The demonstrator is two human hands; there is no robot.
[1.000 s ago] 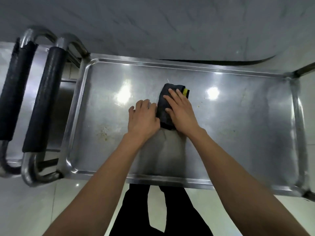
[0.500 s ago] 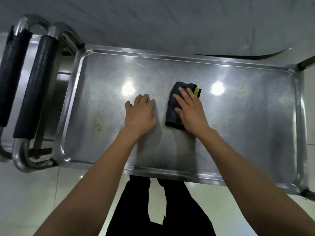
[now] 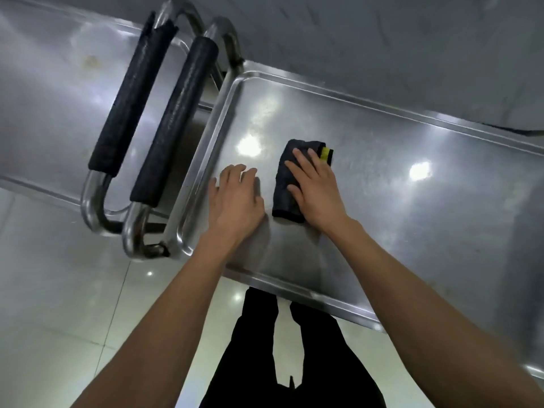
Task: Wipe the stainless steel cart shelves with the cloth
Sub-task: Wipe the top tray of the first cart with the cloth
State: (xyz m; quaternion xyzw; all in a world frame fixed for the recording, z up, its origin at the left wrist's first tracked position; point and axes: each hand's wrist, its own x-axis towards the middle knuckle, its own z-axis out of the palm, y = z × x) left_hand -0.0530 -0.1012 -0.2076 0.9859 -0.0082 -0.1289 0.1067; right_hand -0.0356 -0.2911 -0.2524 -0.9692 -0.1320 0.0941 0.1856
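Cloth point(image 3: 287, 184) nearer handle point(image 3: 173, 122) than before

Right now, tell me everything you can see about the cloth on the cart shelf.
The cloth is dark, nearly black, soft-looking fabric folded into a thick oblong pad, with a small yellow patch at its far end. It lies flat on the top shelf of the steel cart, toward the handle end. The right hand presses on it with straight, spread fingers, covering its right side. The left hand rests on the shelf beside it, not touching it.

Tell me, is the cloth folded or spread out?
Folded: the cloth is a compact pad under the right hand, a yellow edge showing.
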